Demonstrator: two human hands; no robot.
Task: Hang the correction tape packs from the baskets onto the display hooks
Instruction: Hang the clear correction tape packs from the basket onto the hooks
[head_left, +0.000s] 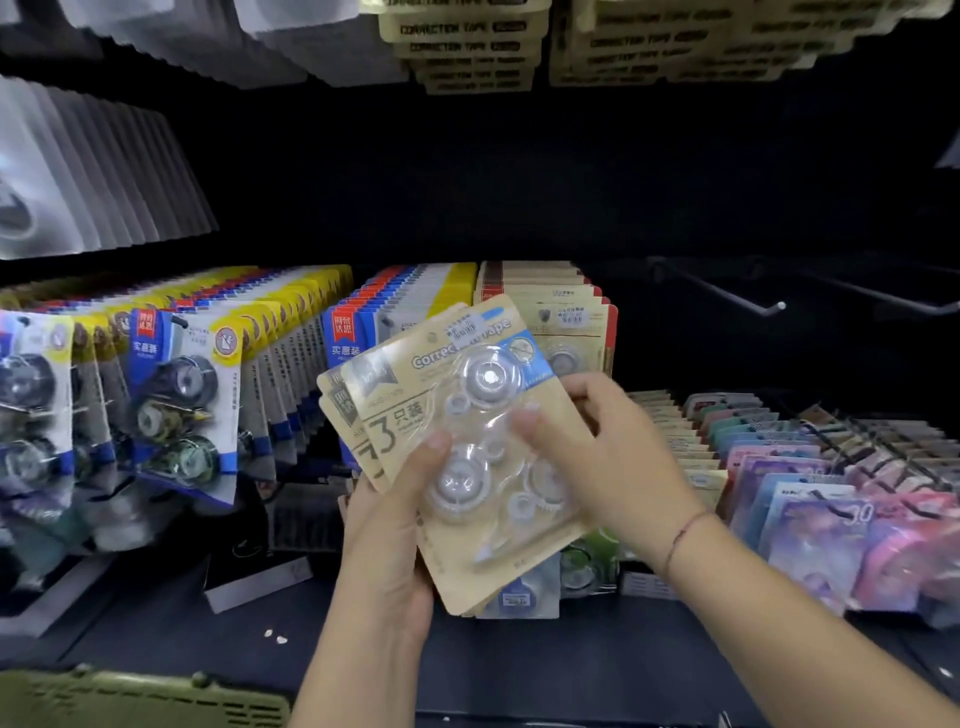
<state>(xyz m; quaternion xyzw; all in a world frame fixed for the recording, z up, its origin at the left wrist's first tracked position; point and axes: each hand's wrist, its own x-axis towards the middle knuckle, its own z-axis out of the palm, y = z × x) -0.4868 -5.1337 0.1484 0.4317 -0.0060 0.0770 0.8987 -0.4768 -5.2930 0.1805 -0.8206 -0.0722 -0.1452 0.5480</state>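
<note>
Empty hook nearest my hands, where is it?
Head view, right of centre: the empty hook sticks out right of the hanging tan packs, above pastel packs.

Holding a small stack of tan correction tape packs (457, 441) in both hands before a stocked display.

Gripped at the lower left by the left hand (387, 519), with the thumb laid over the clear blister; pinched at the right edge by the right hand (597, 447), with the thumb on the front and the fingers behind. Tilted with the top leaning left, and fanned slightly along the left edge. Backed by a hanging row of matching tan packs (550, 317), flanked by blue-and-yellow packs (176, 395) on the left and pastel packs (810, 488) on the right. Above the pastel packs, a bare hook (727, 296); in the bottom left corner, a green basket (140, 699).
</note>
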